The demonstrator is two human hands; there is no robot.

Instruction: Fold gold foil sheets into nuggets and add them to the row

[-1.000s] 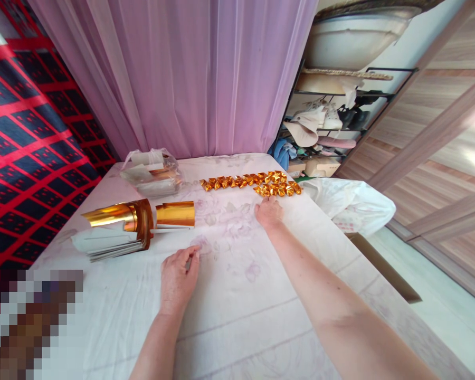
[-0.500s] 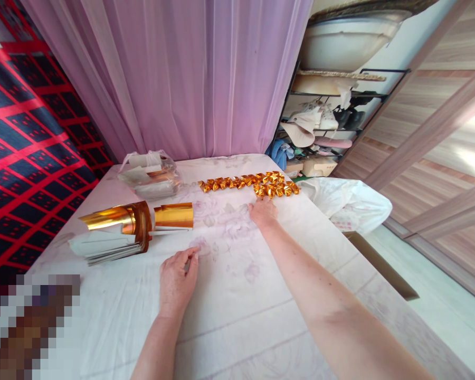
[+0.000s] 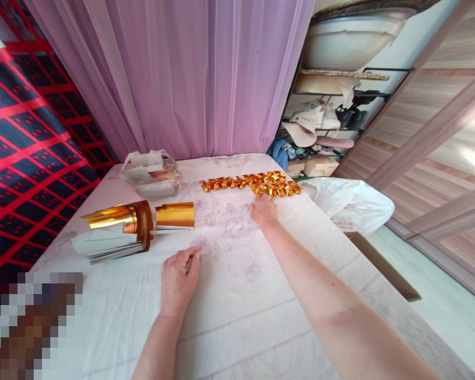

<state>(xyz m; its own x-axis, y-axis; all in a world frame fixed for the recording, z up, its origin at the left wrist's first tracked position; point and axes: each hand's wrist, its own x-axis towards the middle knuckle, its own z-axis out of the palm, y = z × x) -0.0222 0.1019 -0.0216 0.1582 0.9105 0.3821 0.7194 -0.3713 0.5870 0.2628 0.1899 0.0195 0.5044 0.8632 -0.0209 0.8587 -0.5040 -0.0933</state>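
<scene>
My left hand (image 3: 179, 281) lies palm down on the white flowered cloth (image 3: 237, 316), thumb and forefinger tips close together, with nothing visibly in it. My right hand (image 3: 264, 211) is stretched far forward, its back towards me and its fingers curled down out of sight. It sits just short of a row of several small folded gold foil pieces (image 3: 257, 184). To the left of my left hand lie a roll of gold foil (image 3: 114, 217), a cut gold foil sheet (image 3: 176, 214) and a stack of silver-white sheets (image 3: 103, 247).
A clear plastic bag with paper and foil (image 3: 152, 173) sits at the far left. A white plastic bag (image 3: 350, 203) hangs off the right edge. Beyond are a pink curtain (image 3: 190, 79), a cluttered shelf rack (image 3: 328, 121) and a red-and-black patterned wall (image 3: 27, 142).
My right hand has drawn back slightly from the gold pieces towards me and to the left. My left hand has not moved.
</scene>
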